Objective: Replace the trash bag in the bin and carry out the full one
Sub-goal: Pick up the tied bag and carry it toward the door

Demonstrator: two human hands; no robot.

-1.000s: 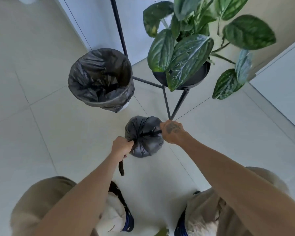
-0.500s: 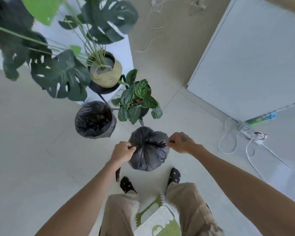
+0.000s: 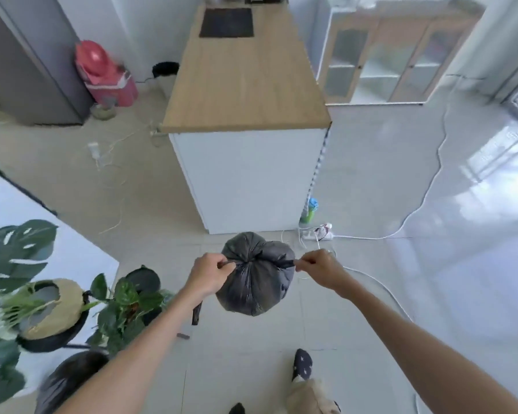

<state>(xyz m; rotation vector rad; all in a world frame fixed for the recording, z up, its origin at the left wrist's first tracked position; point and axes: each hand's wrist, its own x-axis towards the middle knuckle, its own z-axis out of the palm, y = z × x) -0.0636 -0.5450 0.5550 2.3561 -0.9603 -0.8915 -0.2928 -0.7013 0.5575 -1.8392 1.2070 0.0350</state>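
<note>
A full black trash bag (image 3: 253, 286), tied shut at its neck, hangs in the air in front of me. My left hand (image 3: 208, 274) grips the left tie end, whose loose tail dangles below my wrist. My right hand (image 3: 319, 268) pinches the right tie end. The bin (image 3: 69, 380), lined with a fresh black bag, sits at the lower left, partly hidden behind my left forearm.
A white cabinet with a wooden top (image 3: 248, 85) stands straight ahead. A power strip (image 3: 316, 234) and white cables (image 3: 413, 213) lie on the floor to the right. Potted plants on a black stand (image 3: 72, 306) crowd the left. A second black-lined bin (image 3: 165, 70) stands far back.
I have stood up and turned right: the plants and lined bin slid to the lower left, the cabinet came into view. Both hands kept hold of the bag's tie ends.
</note>
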